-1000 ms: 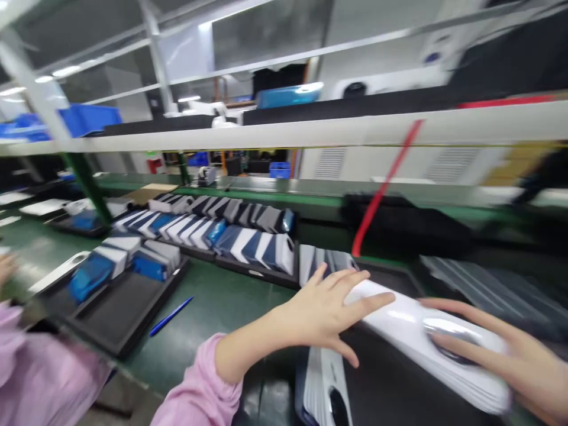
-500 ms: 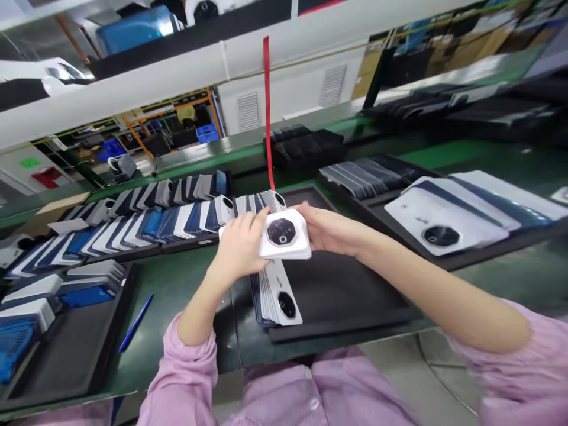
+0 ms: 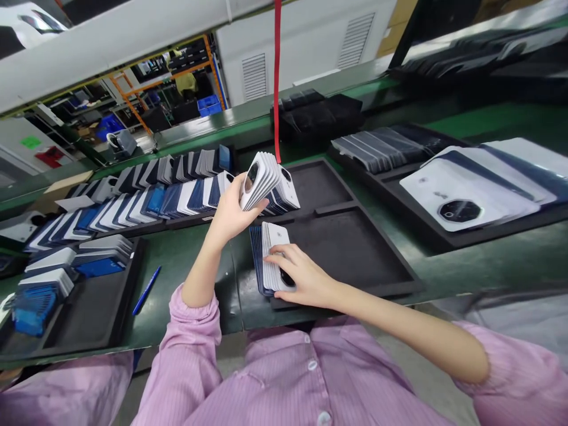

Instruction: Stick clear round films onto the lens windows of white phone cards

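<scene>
My left hand [image 3: 233,207] holds a fanned stack of white phone back covers [image 3: 261,177], raised over the tray's left edge. Each cover is thin, and a dark camera ring shows on the foremost. Lower down, my right hand [image 3: 304,272] reaches over a row of white phone back covers [image 3: 276,234] standing on edge in the black tray [image 3: 355,248]. Its fingers lie across their upper edges and the thumb is at their lower end. Dark blue covers [image 3: 256,254] stand behind the white ones. More white and blue covers [image 3: 289,192] stand in the tray's back compartment.
Trays of white and blue covers [image 3: 128,213] line the left side. A blue pen [image 3: 146,290] lies on the green bench. At right, a tray holds large white panels [image 3: 470,189]. A red strap [image 3: 277,77] hangs ahead above the bench.
My hands have parted. The left has lifted and tilted the white covers, which now fan out. My right hand has left them and come down onto the row in the tray. The view has tipped downward.
</scene>
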`<state>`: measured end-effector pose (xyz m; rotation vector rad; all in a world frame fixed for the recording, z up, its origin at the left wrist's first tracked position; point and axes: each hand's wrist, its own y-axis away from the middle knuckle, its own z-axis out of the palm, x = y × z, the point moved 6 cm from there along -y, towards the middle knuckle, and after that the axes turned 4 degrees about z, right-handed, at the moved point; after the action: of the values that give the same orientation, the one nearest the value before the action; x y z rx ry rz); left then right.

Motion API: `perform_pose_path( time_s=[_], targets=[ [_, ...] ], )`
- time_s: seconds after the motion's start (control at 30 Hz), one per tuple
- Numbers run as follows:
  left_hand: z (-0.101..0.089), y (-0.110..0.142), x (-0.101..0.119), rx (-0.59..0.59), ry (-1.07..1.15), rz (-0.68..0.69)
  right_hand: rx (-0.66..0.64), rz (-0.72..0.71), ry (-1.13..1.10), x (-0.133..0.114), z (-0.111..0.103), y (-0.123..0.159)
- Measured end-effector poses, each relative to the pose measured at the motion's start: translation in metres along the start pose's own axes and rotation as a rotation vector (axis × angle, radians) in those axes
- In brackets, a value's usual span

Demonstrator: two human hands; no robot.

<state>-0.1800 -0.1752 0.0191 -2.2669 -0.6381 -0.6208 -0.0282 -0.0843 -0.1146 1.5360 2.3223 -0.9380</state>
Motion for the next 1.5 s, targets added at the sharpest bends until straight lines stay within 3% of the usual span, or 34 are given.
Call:
perform_pose_path(
  time_s=[0.2,0.5,0.67,0.8,0.93,1.07,1.27,1.4,1.5],
  targets=[
    [0.002,0.001,-0.006,-0.002,0.108,-0.057,0.006,-0.008,0.092,0.001,0.001,-0.008],
    [0.009,0.002,-0.006,-0.031,0.170,-0.040,0.022,-0.088,0.262,-0.008,0.000,-0.009],
    [0.011,0.001,-0.008,-0.041,0.167,-0.040,0.136,-0.162,0.330,-0.011,-0.006,-0.001],
    [0.013,0.005,-0.009,-0.065,0.226,-0.049,0.284,-0.215,0.425,-0.007,-0.024,0.008],
    [0.023,-0.005,-0.008,-0.135,0.184,0.049,0.387,-0.268,0.528,-0.003,-0.041,0.017],
    [0.060,-0.048,0.004,-0.268,-0.180,0.239,0.410,-0.304,0.563,0.001,-0.043,0.024],
    [0.155,-0.127,0.025,-0.532,-0.348,0.474,0.435,-0.291,0.508,0.002,-0.040,0.030],
    [0.211,-0.149,0.019,-0.742,-0.395,0.592,0.476,-0.285,0.483,0.003,-0.040,0.031],
    [0.237,-0.153,0.011,-0.869,-0.402,0.636,0.499,-0.262,0.467,0.005,-0.039,0.032]
  ],
)
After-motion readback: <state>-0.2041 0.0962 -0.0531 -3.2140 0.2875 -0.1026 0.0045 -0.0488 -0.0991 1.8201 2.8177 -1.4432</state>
